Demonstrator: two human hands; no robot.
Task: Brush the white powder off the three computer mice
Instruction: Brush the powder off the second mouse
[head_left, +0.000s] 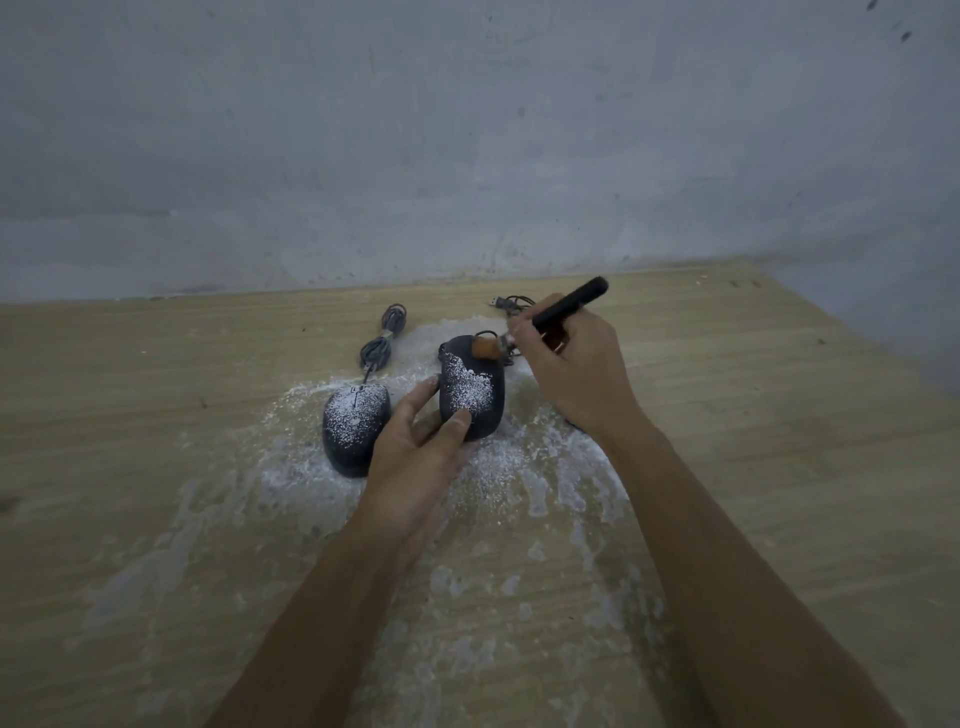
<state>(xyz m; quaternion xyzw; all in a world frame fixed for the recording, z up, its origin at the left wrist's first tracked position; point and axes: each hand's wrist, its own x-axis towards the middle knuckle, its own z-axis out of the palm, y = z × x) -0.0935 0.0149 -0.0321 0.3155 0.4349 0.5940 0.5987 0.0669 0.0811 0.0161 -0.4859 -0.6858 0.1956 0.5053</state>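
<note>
Nearest, at 6 o'clock, swept-off white powder (498, 467) lies smeared in patches across the wooden worktop (156, 364). Just beyond it the left hand (415, 452) steadies the middle mouse (475, 395). Its grip is narrow and holds the mouse's near end, with the thumb on the top shell and the fingers along the 9 o'clock side. This mouse carries a thick white patch down its centre, while its far end and its 3 o'clock flank look dark and mostly bare. At 9 o'clock from it, just beside the left hand, the left mouse (353, 421) sits heavily dusted and seems untouched. At 3 o'clock a dark sliver (573, 425) shows under the right wrist; it may be the third mouse, but I cannot tell. Further out, the right hand (571, 364) has its grip pinched round the black handle of the brush (566, 304), whose brown bristles touch the middle mouse's far end. Two coiled cables (382, 338) lie toward 12 o'clock, short of the grey wall (467, 156). By my reading the middle mouse is partly brushed and the task is early. The next move calls for light strokes drawn across the central patch and off the side, with the left thumb shifted clear so the powder beneath it can go too.
</note>
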